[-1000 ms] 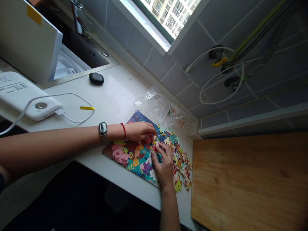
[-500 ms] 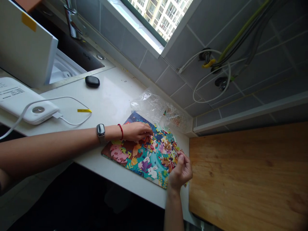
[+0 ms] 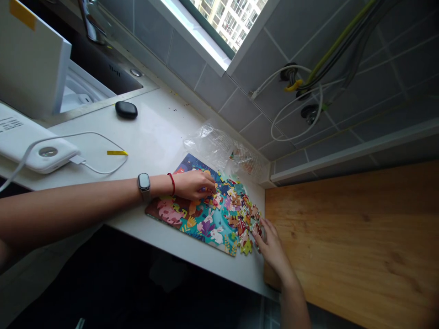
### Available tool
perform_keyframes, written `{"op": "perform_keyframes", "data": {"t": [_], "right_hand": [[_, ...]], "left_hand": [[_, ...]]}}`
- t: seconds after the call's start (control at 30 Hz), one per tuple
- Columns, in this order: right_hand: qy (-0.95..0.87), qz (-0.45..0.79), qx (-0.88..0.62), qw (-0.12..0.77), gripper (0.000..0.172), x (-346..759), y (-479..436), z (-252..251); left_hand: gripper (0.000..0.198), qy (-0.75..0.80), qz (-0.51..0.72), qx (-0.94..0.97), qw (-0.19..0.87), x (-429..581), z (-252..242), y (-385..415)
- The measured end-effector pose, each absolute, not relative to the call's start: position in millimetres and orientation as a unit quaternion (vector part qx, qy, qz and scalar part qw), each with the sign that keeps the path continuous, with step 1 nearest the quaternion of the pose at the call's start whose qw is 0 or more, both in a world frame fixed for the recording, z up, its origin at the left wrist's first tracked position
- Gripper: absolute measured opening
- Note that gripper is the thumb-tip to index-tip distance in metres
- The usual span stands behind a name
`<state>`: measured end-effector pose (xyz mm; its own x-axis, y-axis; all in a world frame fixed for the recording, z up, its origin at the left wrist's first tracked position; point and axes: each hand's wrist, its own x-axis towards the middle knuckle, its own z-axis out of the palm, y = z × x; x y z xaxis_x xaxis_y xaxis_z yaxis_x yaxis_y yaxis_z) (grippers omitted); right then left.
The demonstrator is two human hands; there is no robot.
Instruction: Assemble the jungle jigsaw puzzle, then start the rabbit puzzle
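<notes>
A colourful puzzle board (image 3: 216,235) with animal pictures lies on the white counter. Loose puzzle pieces (image 3: 242,212) are heaped over its right end and spill onto the counter. My left hand (image 3: 195,184), with a watch and red string at the wrist, rests over the board's upper middle, fingers curled down and pressed together; what they hold, if anything, is hidden. At the right edge of the heap is my right hand (image 3: 270,240), its thumb and fingers apart around pieces there.
Crumpled clear plastic (image 3: 214,142) lies behind the board against the tiled wall. A wooden board (image 3: 350,237) is at the right. Further left are a black case (image 3: 126,110), a white device (image 3: 41,148) with a cable, and a sink (image 3: 103,64).
My right hand has moved right and down off the pieces, and its fingers have spread from a pinch. My left hand stays nearly in place. The whole view has shifted slightly.
</notes>
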<state>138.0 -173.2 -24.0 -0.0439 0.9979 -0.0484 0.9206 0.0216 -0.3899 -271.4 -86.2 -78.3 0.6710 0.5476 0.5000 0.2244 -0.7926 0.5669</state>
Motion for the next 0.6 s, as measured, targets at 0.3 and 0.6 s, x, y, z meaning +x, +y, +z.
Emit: {"op": "perform_keyframes", "data": {"t": [0.3, 0.6], "right_hand": [[-0.698, 0.195, -0.669, 0.163, 0.06, 156.9, -129.1, -29.7], [-0.683, 0.251, -0.665, 0.167, 0.055, 142.5, -84.8, -23.7]], "left_hand": [[0.021, 0.226, 0.338, 0.881, 0.242, -272.8, -77.0, -86.3], [0.018, 0.219, 0.355, 0.879, 0.233, -272.0, -78.1, -86.1]]}}
